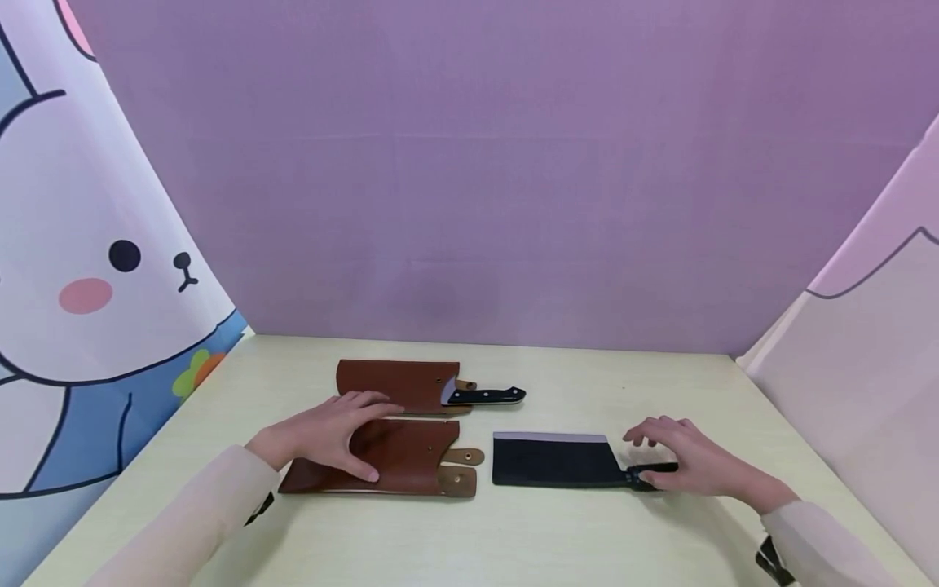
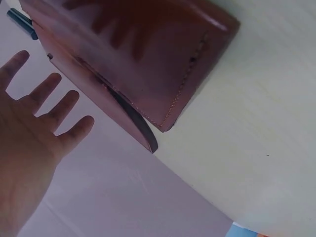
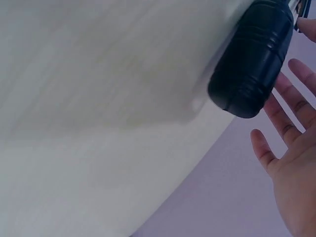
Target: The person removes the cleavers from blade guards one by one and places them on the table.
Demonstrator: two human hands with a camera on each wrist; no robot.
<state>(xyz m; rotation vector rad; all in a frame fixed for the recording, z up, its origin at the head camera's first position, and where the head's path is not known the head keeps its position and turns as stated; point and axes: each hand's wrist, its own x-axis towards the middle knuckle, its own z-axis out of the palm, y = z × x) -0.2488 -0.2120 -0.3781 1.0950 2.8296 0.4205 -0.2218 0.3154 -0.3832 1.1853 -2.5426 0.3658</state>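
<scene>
A black cleaver [image 1: 555,461] with a bright edge lies on the table, its handle pointing right. Over that handle [image 3: 252,59] hovers my right hand [image 1: 693,463], fingers spread and loosely bent, with none wrapped round it. My left hand [image 1: 326,436] is held over the nearer brown leather sheath [image 1: 411,456], thumb and fingers spread apart. In the left wrist view its fingers look straight, and their dark reflections show on the leather. Two snap straps [image 1: 459,481] stick out at this sheath's right end. Behind it lies a second brown sheath [image 1: 396,383] with a black-handled knife [image 1: 487,396] inside.
The pale table [image 1: 572,538] meets a purple backdrop [image 1: 513,204] along its far edge. A cartoon-printed panel [image 1: 88,220] rises at the left, and a pale panel [image 1: 873,367] stands at the right.
</scene>
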